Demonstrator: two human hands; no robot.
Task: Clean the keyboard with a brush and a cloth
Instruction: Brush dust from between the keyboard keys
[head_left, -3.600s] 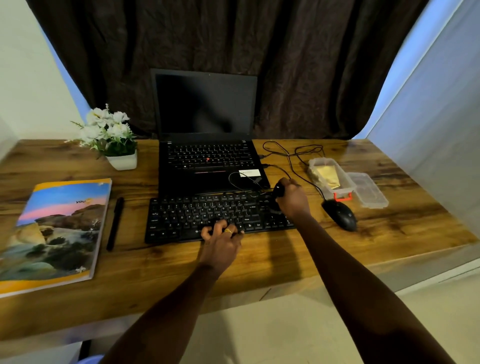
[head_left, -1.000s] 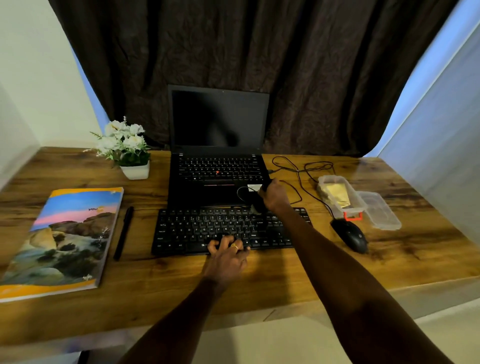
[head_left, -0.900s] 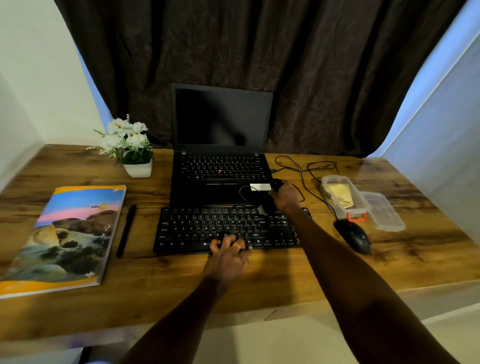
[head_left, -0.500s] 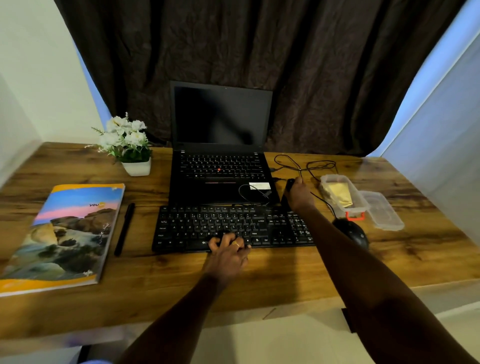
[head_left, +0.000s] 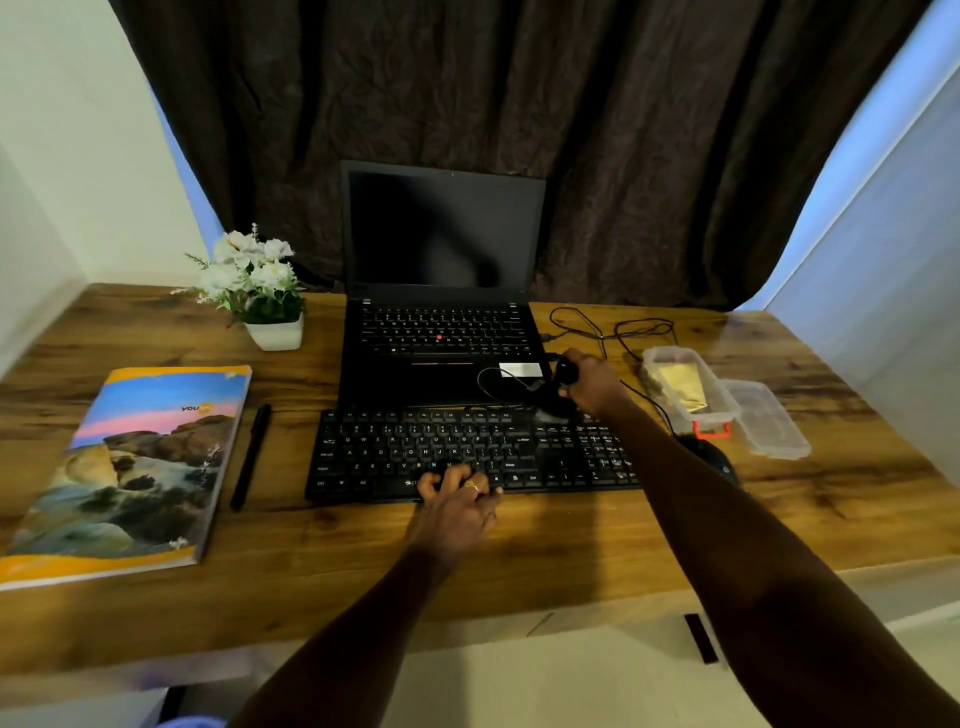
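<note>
A: Keyboard first — we log the flat black plastic keyboard (head_left: 470, 454) lying on the wood-grain desk (head_left: 571, 551), directly in front of the open black laptop (head_left: 441, 332). What has changed?

B: Half a second ago our right hand (head_left: 592, 387) sat just beyond the keyboard's far right corner. It has since come back left and is over the upper row, near where the main keys meet the right-hand key block. A second ago it was further left again, so we read this as back-and-forth sweeping along the top edge.

A: Hand states?

B: Right hand curled closed around the small black-handled brush (head_left: 561, 387), whose lower end meets the keys; the bristles are too dark to make out. Left hand (head_left: 457, 499) holds nothing, fingers bent and pressing on the near edge by the space bar, unchanged across the interval.

A: Meaning for the task?

B: We judge brushing is under way, upper right region only; lower rows unconfirmed. Cloth stage not begun: the folded yellow cloth (head_left: 680, 387) lies in the clear plastic box (head_left: 717, 415), lid beside it, to the right. The thin black cable (head_left: 613, 332) trails near the brush and could snag.
</note>
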